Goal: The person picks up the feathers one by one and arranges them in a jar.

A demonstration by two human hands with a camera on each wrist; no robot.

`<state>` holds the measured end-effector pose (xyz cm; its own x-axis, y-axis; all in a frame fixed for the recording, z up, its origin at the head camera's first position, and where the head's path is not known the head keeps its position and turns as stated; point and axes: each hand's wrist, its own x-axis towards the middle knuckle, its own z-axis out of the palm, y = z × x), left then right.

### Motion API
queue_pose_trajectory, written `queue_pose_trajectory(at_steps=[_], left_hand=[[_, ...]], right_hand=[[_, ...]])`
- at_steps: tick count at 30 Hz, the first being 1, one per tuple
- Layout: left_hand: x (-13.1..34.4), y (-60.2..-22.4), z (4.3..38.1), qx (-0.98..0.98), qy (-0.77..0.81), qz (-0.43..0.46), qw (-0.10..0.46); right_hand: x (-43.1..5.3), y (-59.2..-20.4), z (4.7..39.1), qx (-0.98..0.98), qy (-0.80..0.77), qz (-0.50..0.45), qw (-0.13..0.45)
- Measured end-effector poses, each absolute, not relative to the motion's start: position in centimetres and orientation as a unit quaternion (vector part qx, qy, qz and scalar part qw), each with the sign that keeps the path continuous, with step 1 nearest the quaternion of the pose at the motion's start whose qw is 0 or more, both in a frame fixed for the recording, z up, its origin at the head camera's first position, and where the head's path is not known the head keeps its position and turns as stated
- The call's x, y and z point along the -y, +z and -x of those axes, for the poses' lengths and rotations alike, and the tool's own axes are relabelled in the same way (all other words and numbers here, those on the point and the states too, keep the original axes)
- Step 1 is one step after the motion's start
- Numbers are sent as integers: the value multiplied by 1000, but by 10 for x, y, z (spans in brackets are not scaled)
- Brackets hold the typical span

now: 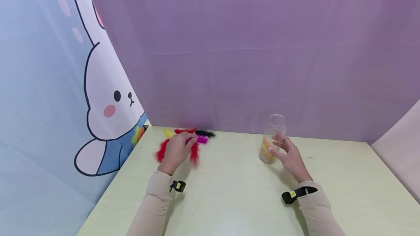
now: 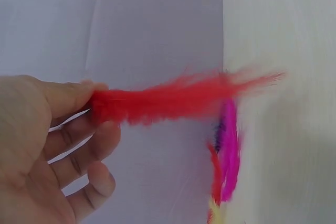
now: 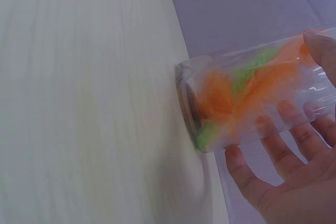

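My left hand (image 1: 178,149) pinches the end of a red feather (image 2: 160,100) between thumb and fingers; the feather hangs down toward the table. Around that hand lie more feathers: a magenta feather (image 1: 202,140), a black feather (image 1: 206,133), a yellow feather (image 1: 168,133) and other red feathers (image 1: 161,151). On the right, my right hand (image 1: 291,158) holds a tall clear plastic cup (image 3: 236,93) from the side, thumb on one side and fingers on the other. Orange feathers (image 3: 262,90) and green feathers (image 3: 257,66) show through its wall. The cup's base touches the table.
The pale wooden table (image 1: 226,192) meets a purple cloth wall (image 1: 246,65) at its back edge. A blue curtain with a cartoon rabbit (image 1: 108,108) hangs at the left, and a pale cloth (image 1: 401,152) stands at the right.
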<state>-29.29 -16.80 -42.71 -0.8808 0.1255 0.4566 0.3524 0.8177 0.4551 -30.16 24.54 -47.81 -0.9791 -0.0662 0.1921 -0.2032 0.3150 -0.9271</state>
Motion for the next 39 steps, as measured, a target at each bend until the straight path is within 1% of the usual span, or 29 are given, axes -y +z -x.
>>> queue_pose_trajectory(at_steps=[8, 16, 25, 35, 39], left_hand=[[162, -428, 296, 913, -307, 129, 235], [154, -430, 295, 901, -347, 105, 239], [147, -429, 293, 880, -411, 79, 225], [137, -432, 291, 853, -450, 72, 255], [133, -432, 290, 845, -466, 65, 255]], right_hand=[[-248, -476, 308, 812, 575, -85, 56], [-249, -478, 309, 810, 577, -90, 60], [-251, -482, 311, 813, 573, -89, 62], [-252, -484, 311, 813, 573, -84, 60], [-251, -486, 311, 812, 574, -83, 60]])
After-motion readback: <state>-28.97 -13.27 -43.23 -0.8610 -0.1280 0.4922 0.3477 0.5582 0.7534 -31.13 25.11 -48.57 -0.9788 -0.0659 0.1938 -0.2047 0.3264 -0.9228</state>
